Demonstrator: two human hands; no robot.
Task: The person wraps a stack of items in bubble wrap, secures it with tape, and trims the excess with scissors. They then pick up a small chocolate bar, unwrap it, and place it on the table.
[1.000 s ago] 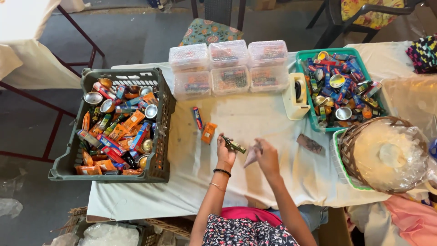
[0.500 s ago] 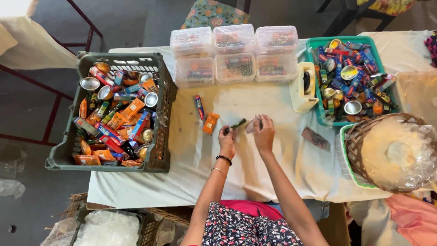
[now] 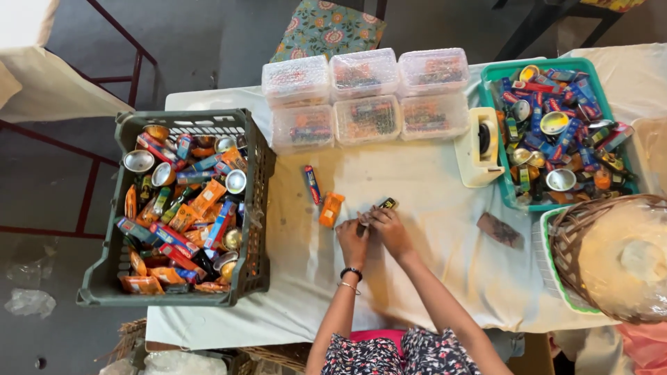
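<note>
Both your hands meet at the middle of the surface [image 3: 431,278], over the pale cloth. Your left hand [image 3: 353,239] and right hand [image 3: 390,230] are each clenched on one small packet [image 3: 384,204], a slim dark thing with a yellow tip poking out past your right fingers. So the grip is two-handed, pinching it between fingertips just above the cloth.

It looks light, no strain in either wrist. I'd judge it a thin wrapped item, a bit stiff along its length but with a slick wrapper, so it could slip if you pinch only the tip. Hold it by the long sides, near the middle, thumbs on top.

Just left of your hands lie an orange packet [image 3: 331,209] and a red and blue stick [image 3: 312,184], both loose on the cloth, apart from each other. Further left sits the dark crate [image 3: 253,257], full of mixed packets and shiny cups. Clear boxes [image 3: 365,97] line the far edge, and the green tray [image 3: 506,184] is on your right, with a cream dispenser [image 3: 479,149] beside it.
</note>
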